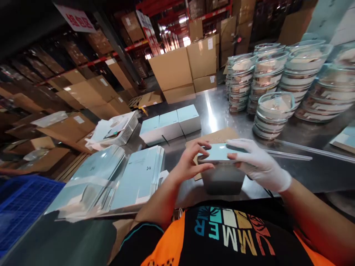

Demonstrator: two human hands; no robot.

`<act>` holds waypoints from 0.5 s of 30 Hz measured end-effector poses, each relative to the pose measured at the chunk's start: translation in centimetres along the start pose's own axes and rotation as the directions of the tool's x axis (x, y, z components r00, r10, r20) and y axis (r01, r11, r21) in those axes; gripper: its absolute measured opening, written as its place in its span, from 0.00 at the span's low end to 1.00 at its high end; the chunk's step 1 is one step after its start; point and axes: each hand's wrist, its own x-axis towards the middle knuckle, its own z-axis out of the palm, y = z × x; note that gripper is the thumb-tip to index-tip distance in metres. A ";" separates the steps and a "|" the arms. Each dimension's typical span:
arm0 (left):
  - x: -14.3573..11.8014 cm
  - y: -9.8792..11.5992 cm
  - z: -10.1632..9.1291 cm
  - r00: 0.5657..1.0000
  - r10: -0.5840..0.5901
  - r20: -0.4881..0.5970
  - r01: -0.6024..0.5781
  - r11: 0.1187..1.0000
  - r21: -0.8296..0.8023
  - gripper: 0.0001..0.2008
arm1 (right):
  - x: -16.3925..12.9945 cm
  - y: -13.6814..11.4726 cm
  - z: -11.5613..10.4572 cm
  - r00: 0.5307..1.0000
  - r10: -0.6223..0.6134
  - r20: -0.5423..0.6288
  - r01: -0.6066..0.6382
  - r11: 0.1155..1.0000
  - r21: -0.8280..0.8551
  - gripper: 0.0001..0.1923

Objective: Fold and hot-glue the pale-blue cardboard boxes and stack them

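Note:
A small box with a light-blue top and a shaded front [223, 179] stands on the metal table close to my body. My bare left hand [191, 160] curves its fingers and thumb around the box's upper left edge. On the opposite side, my right hand [256, 164], in a white glove with bare fingertips showing, grips the top and upper right edge. A piece of brown cardboard [219, 136] lies just behind the box, partly hidden by it and my hands. The box's contents cannot be seen.
Three light-blue-topped boxes [169, 123] form a row behind left. Stacks of flat light-blue cartons [135, 171] lie left, with a white basket [129, 129] beyond. Stacked glass containers [273, 114] stand right, near clear strips [291, 155]. Large cardboard boxes [177, 70] rise behind.

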 end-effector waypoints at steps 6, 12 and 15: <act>3.4 3.7 -2.5 0.900 -0.025 0.435 -0.114 0.950 0.291 0.28 | 2.7 -0.2 2.1 0.955 -0.225 0.196 0.248 0.963 -0.103 0.51; 1.6 2.4 -8.6 0.972 -0.210 -0.108 0.232 0.933 0.274 0.38 | 6.0 9.5 -7.4 0.969 0.247 -0.031 -0.208 0.739 -0.640 0.36; -0.1 0.4 -10.1 0.729 -0.282 -0.623 0.353 0.936 -0.011 0.50 | 4.6 15.6 -12.2 0.862 0.442 -0.247 -0.432 0.388 -0.814 0.30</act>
